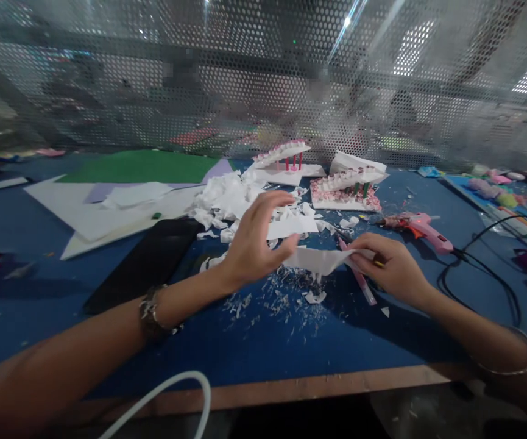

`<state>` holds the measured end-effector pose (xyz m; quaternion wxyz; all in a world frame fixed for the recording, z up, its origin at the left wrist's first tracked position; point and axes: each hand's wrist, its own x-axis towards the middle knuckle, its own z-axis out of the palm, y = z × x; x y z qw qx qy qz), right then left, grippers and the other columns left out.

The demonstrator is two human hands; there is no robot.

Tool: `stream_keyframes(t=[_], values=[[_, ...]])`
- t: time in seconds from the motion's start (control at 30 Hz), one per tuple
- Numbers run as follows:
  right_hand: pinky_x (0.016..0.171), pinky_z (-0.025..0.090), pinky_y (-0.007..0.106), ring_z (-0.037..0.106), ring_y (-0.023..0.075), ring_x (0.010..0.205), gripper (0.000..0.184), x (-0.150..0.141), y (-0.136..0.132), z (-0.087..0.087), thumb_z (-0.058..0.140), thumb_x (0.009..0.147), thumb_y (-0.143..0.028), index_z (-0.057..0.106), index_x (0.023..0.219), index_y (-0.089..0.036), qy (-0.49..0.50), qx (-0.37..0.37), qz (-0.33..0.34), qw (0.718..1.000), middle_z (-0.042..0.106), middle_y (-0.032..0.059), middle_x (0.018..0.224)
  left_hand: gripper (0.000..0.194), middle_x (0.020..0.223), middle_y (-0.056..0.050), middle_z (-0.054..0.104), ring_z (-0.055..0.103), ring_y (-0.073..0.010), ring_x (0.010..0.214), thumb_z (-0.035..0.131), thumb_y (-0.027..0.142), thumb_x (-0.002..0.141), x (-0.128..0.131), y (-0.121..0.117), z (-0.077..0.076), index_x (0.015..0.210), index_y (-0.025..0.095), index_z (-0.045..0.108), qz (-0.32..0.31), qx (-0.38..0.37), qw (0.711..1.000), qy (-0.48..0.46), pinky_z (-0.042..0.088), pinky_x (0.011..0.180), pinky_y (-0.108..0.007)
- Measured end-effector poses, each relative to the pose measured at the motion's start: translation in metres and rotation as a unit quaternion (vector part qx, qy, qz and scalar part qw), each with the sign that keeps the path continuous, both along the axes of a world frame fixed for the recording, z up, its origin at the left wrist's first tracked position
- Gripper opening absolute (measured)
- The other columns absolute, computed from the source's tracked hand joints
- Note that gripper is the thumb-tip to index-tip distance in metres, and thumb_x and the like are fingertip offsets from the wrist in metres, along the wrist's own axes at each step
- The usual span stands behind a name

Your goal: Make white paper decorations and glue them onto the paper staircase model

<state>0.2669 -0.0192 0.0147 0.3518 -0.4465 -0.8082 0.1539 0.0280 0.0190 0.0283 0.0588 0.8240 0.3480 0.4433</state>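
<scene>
My left hand pinches the left end of a white paper piece between thumb and fingers, above the blue table. My right hand holds the paper's right end and grips a pink craft knife, whose handle points down toward me. Small white shavings lie scattered on the table under the paper.
A pile of white scraps sits behind my left hand, two white stair models farther back. A pink glue gun with black cord lies right. A black sheet and white and green sheets lie left. A perforated metal screen closes the back.
</scene>
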Motion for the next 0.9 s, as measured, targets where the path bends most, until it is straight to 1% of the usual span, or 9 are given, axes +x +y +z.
stream_keyframes(t=[0.07,0.13,0.2,0.3,0.4,0.6,0.73,0.8,0.9], values=[[0.066,0.044,0.022,0.059,0.0115,0.073,0.012,-0.006,-0.002,0.003,0.05,0.084,-0.023,0.061,0.085,-0.018,-0.041,0.068,0.021,0.997,0.064,0.0033,0.08,0.048,0.117,-0.01,0.053,0.049,-0.023,0.11,0.054,0.041,0.075,0.01,-0.008,0.004,0.116,0.017,0.044,-0.042,-0.007,0.997,0.067,0.038,0.095,-0.038],[0.066,0.043,0.021,0.06,0.011,0.073,0.01,-0.013,-0.004,0.007,0.051,0.083,-0.022,0.06,0.085,-0.018,-0.073,0.109,0.052,0.99,0.065,0.0025,0.079,0.057,0.108,-0.008,0.06,0.056,-0.0208,0.098,0.057,0.049,0.074,0.021,-0.015,0.007,0.119,0.017,0.042,-0.097,-0.053,0.988,0.11,0.041,0.087,-0.035],[0.06,0.042,0.019,0.06,0.0103,0.067,0.008,-0.018,-0.005,0.013,0.053,0.082,-0.02,0.06,0.084,-0.018,-0.093,0.127,0.059,0.986,0.066,0.0011,0.075,0.04,0.085,-0.003,0.065,0.06,-0.0159,0.078,0.049,0.049,0.081,0.031,-0.019,0.008,0.107,0.018,0.053,-0.136,-0.107,0.974,0.149,0.043,0.074,-0.028],[0.051,0.038,0.018,0.058,0.008,0.056,0.008,-0.019,-0.005,0.024,0.053,0.082,-0.022,0.059,0.081,-0.018,-0.084,0.1,0.039,0.991,0.065,-0.0018,0.066,0.033,0.066,0.0,0.063,0.056,-0.0103,0.057,0.041,0.043,0.088,0.036,-0.019,0.01,0.094,0.017,0.06,-0.128,-0.135,0.973,0.138,0.037,0.054,-0.02],[0.053,0.039,0.017,0.057,0.0076,0.059,0.013,-0.013,-0.004,0.034,0.052,0.084,-0.029,0.059,0.08,-0.019,-0.056,0.052,0.026,0.997,0.064,-0.0019,0.069,0.025,0.061,0.002,0.062,0.053,-0.0068,0.052,0.046,0.035,0.088,0.027,-0.014,0.013,0.091,0.016,0.063,-0.148,-0.111,0.976,0.117,0.034,0.051,-0.017],[0.047,0.037,0.019,0.052,0.0086,0.056,0.019,0.009,-0.003,0.038,0.052,0.082,-0.036,0.059,0.078,-0.02,-0.048,-0.008,-0.021,0.999,0.062,-0.0003,0.069,0.019,0.078,-0.003,0.068,0.059,-0.0088,0.066,0.046,0.022,0.086,-0.006,0.003,0.015,0.091,0.015,0.062,-0.189,-0.058,0.956,0.216,0.037,0.056,-0.017],[0.038,0.029,0.019,0.042,0.0057,0.045,0.019,0.016,0.0,0.037,0.051,0.082,-0.038,0.059,0.081,-0.021,-0.037,-0.026,-0.056,0.997,0.058,-0.0023,0.064,0.016,0.066,-0.001,0.062,0.054,-0.0089,0.059,0.046,0.019,0.081,-0.019,0.016,0.016,0.082,0.014,0.061,-0.097,-0.056,0.973,0.202,0.037,0.057,-0.019],[0.037,0.026,0.019,0.037,0.0049,0.043,0.019,0.015,0.001,0.038,0.051,0.082,-0.038,0.059,0.081,-0.021,-0.048,-0.02,-0.054,0.997,0.057,-0.0028,0.064,0.016,0.064,0.0,0.058,0.051,-0.0088,0.059,0.043,0.017,0.079,-0.019,0.02,0.016,0.074,0.014,0.058,-0.076,-0.071,0.979,0.176,0.036,0.058,-0.02],[0.036,0.024,0.02,0.032,0.0044,0.041,0.021,0.01,0.002,0.041,0.05,0.082,-0.039,0.059,0.08,-0.021,-0.063,-0.014,-0.046,0.997,0.056,-0.0031,0.062,0.019,0.056,0.002,0.047,0.044,-0.0082,0.052,0.035,0.016,0.078,-0.013,0.022,0.015,0.064,0.016,0.048,-0.068,-0.168,0.978,0.102,0.033,0.051,-0.02]])
